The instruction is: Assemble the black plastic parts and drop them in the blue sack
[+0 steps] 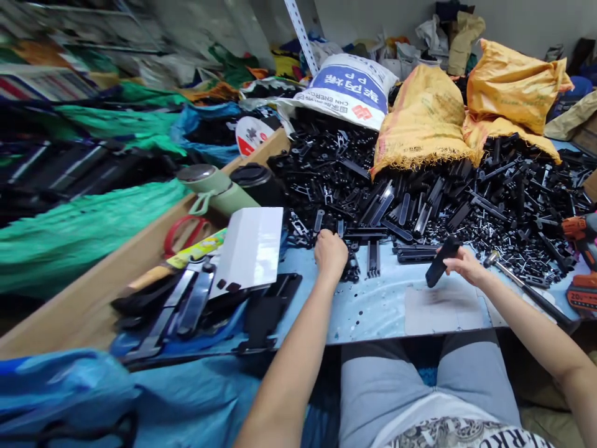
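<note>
My left hand (330,252) reaches forward into the near edge of a big heap of black plastic parts (420,186) on the blue table (373,305); its fingers are curled down into small pieces, and what they grip is hidden. My right hand (461,264) is closed around a black elongated plastic part (441,261), holding it tilted just above the table. A black comb-like piece (372,258) lies between the two hands.
Yellow woven sacks (429,118) and a white printed sack (349,87) sit behind the heap. An orange cordless drill (581,236) lies at the right edge. At left are a green flask (219,190), red scissors (186,230), a white card (249,246) and black flat strips (186,305).
</note>
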{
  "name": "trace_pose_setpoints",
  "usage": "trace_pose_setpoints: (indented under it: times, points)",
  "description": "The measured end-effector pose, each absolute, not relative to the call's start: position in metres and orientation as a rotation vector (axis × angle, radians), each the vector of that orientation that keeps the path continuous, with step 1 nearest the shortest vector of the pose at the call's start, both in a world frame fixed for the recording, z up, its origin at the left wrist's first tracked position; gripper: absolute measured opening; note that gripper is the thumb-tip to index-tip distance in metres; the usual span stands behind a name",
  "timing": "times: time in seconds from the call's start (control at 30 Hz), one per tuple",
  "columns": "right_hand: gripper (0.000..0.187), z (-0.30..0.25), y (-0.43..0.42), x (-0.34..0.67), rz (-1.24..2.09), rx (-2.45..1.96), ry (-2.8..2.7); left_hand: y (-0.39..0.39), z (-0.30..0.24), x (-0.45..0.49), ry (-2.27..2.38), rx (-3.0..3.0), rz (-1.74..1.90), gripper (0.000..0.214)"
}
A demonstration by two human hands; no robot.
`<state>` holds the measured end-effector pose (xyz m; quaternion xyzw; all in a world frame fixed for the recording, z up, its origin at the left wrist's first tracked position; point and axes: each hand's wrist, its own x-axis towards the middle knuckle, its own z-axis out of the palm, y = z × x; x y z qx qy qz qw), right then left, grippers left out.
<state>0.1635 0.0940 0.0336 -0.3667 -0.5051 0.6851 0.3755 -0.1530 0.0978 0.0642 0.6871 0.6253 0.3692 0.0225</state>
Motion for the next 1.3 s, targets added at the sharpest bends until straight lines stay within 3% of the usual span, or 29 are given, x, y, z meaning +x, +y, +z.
trace_pose_setpoints:
  times: [0.13,0.27,0.4,0.53,0.67,0.83,0.93,1.03,1.1,1.2,1.3]
  points:
    - [0.048,0.015,0.080,0.195,1.707,-1.002,-1.482,0.062,0.048,-0.123,2.115,1.994,0.993,0.023]
    - [0.049,0.005,0.085,0.238,1.574,-1.225,-1.675,0.009,0.033,-0.069,1.862,2.101,0.554,0.021]
    - [0.051,-0.004,0.092,0.264,1.005,-1.467,-1.914,-0.031,0.022,-0.040,1.672,2.134,0.212,0.038]
    - [0.046,-0.007,0.092,0.257,0.422,-1.572,-2.079,-0.041,0.020,-0.034,1.568,2.182,0.092,0.059]
    - [0.048,-0.003,0.089,0.232,0.231,-1.520,-2.403,-0.032,0.023,-0.029,1.575,2.274,-0.031,0.044]
    - [0.048,0.005,0.096,0.223,0.158,-1.529,-2.562,-0.021,0.012,-0.025,1.574,2.511,0.278,0.019]
    - [0.044,0.010,0.098,0.235,0.279,-1.308,-2.718,-0.018,0.002,-0.028,1.450,2.539,0.524,0.013]
    - [0.044,0.012,0.090,0.243,0.325,-1.160,-2.779,-0.015,-0.003,-0.031,1.458,2.332,0.713,0.010]
    - [0.038,0.010,0.080,0.240,0.231,-1.382,-2.638,-0.012,-0.003,-0.029,1.524,2.145,0.843,0.012]
    - [0.059,0.007,0.065,0.225,0.170,-1.749,-2.385,-0.011,0.000,-0.022,1.551,1.833,0.963,0.015]
    - [0.050,0.010,0.056,0.206,0.489,-1.639,-2.268,-0.011,0.004,-0.009,1.425,1.444,1.011,0.020]
